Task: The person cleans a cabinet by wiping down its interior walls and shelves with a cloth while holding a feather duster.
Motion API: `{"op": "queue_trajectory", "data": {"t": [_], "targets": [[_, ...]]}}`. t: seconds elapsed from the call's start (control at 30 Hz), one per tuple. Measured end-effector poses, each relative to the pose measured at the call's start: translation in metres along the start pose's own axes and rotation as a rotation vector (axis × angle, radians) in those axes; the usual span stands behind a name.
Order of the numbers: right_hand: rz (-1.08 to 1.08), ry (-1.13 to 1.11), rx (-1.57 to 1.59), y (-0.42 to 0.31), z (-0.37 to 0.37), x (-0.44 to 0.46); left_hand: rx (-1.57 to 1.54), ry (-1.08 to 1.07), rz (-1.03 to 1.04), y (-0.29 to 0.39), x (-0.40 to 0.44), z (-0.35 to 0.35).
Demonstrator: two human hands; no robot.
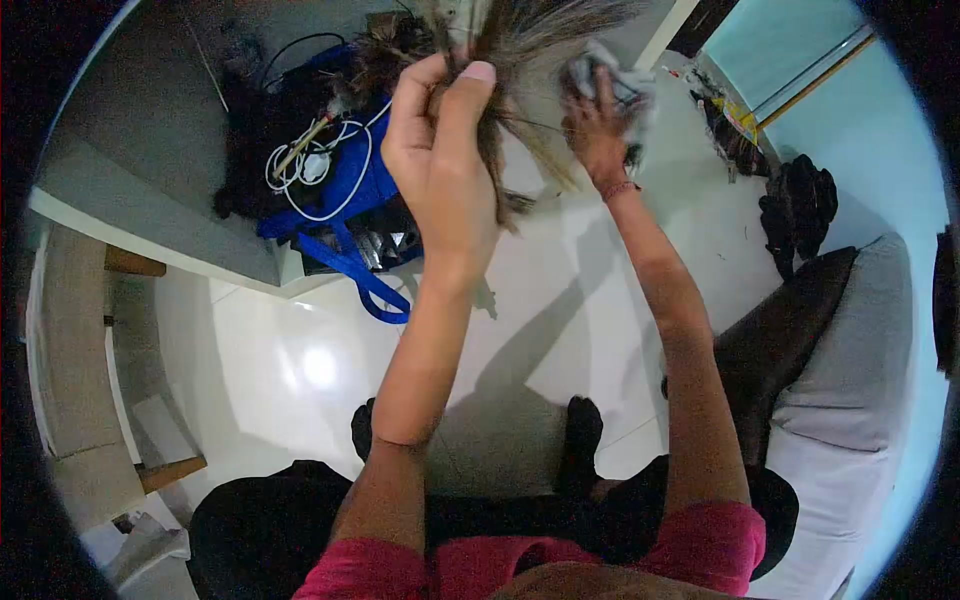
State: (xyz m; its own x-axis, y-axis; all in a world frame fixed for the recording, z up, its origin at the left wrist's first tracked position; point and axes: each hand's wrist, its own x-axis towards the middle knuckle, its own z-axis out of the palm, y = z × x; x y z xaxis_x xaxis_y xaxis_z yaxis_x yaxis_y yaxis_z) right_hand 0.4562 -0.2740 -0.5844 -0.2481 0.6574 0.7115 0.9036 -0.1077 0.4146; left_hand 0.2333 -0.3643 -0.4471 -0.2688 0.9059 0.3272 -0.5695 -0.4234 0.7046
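My left hand (445, 170) is raised at the upper middle, thumb and fingers closed around a bunch of brown feathery strands (535, 35). The strands fan out to the upper right, and some hang below the fist. To the right, my right hand (597, 130) is stretched forward with a crumpled grey-white cloth (632, 95) against its palm and fingers. Motion smears the cloth and the fingertips. Some thin strands pass between the two hands.
A blue bag (365, 190) with a coiled white cable (310, 165) on it lies in the open cabinet at left. Dark bundled cloth (800, 210) is by the right wall, near a grey cushion (850, 380). A wooden-legged seat (85, 340) stands at left.
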Motion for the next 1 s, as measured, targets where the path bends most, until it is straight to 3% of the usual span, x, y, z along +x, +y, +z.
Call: {"op": "queue_trajectory", "data": {"t": [0.1,0.13,0.17,0.23,0.27,0.43,0.63,0.7,0.73,0.77,0.83,0.87,0.9,0.97,1.0], "targets": [[-0.009,-0.219,-0.089,-0.003,0.025,-0.02,0.047,-0.042,-0.083,0.0,0.001,-0.007],[0.022,-0.103,0.18,-0.011,0.034,-0.033,0.033,-0.042,-0.089,-0.001,0.002,-0.005],[0.025,-0.1,0.179,-0.019,0.046,-0.05,0.02,-0.042,-0.095,-0.002,0.004,-0.004],[0.079,-0.256,0.833,-0.033,0.052,-0.069,0.007,-0.041,-0.038,-0.003,0.001,0.004],[0.079,-0.254,0.835,-0.033,0.05,-0.063,-0.022,-0.039,-0.062,0.002,-0.002,0.008],[0.028,0.245,0.502,-0.018,0.012,-0.009,-0.013,-0.029,-0.061,0.003,-0.004,0.003],[0.006,0.058,0.597,-0.035,0.034,-0.063,0.058,-0.082,-0.072,-0.004,0.005,-0.005],[0.849,-0.28,1.844,-0.036,0.014,-0.059,0.036,-0.066,-0.099,0.002,0.003,-0.006],[0.724,-0.141,1.809,-0.032,0.028,-0.07,0.006,-0.038,-0.134,0.003,0.003,-0.007],[0.729,-0.147,1.806,-0.026,0.044,-0.086,0.007,-0.036,-0.141,0.001,0.004,-0.009],[-0.039,-0.344,0.323,-0.017,0.069,-0.119,-0.013,-0.008,-0.158,-0.002,0.006,-0.015],[-0.022,-0.164,0.299,-0.024,0.057,-0.112,-0.042,-0.037,-0.184,-0.007,0.007,-0.021],[-0.017,-0.173,0.298,-0.033,0.059,-0.114,-0.041,-0.039,-0.193,-0.008,0.004,-0.019],[0.228,-0.048,0.679,-0.048,0.065,-0.112,-0.044,-0.014,-0.3,-0.007,-0.001,-0.011],[0.262,-0.106,0.637,-0.054,0.062,-0.112,-0.04,-0.017,-0.305,-0.009,-0.001,-0.009]]}}
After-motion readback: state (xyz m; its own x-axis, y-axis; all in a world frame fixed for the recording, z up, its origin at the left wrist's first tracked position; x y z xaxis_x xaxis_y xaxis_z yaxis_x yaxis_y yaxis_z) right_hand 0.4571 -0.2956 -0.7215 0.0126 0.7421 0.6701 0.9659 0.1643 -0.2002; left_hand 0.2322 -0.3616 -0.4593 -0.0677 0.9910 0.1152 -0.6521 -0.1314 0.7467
